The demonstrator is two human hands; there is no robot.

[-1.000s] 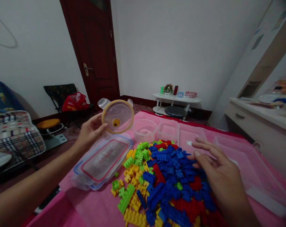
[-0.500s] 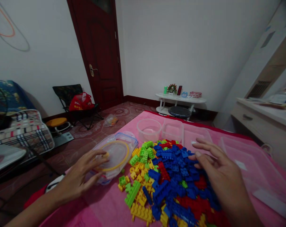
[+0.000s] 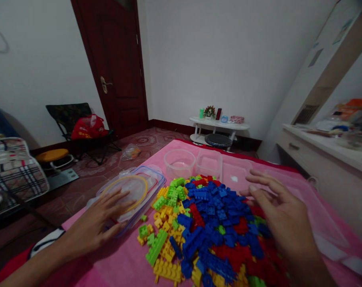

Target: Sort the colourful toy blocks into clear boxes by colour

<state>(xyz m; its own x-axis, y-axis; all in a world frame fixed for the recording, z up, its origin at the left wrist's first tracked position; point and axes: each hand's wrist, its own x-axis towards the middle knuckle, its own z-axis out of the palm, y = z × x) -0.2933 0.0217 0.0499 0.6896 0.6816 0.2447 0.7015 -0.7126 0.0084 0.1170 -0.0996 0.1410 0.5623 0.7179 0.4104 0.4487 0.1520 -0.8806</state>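
My left hand [image 3: 101, 221] lies with spread fingers on a stack of clear plastic lids [image 3: 152, 181] at the left of the pink-covered table. A round lid with a yellow rim [image 3: 139, 191] is on top, and lids with blue and red rims show below it. My right hand [image 3: 284, 215] hovers by the right side of the brick pile, its fingers bent and apart, with nothing visible in them. The pile holds blue bricks [image 3: 211, 203], red bricks [image 3: 237, 251], yellow bricks [image 3: 168, 271] and green bricks [image 3: 157, 247], loosely grouped by colour.
Behind the pile stand a round clear tub [image 3: 180, 157] and a square clear container [image 3: 209, 157]. Larger clear trays [image 3: 327, 223] lie at the right. Beyond the table are a low white table [image 3: 219, 124], a folding chair [image 3: 70, 115] and a drawer cabinet [image 3: 306, 147].
The view has turned slightly right. My right hand has moved a little right, away from the blue bricks. My left hand stays at the lids, which now lie flatter.
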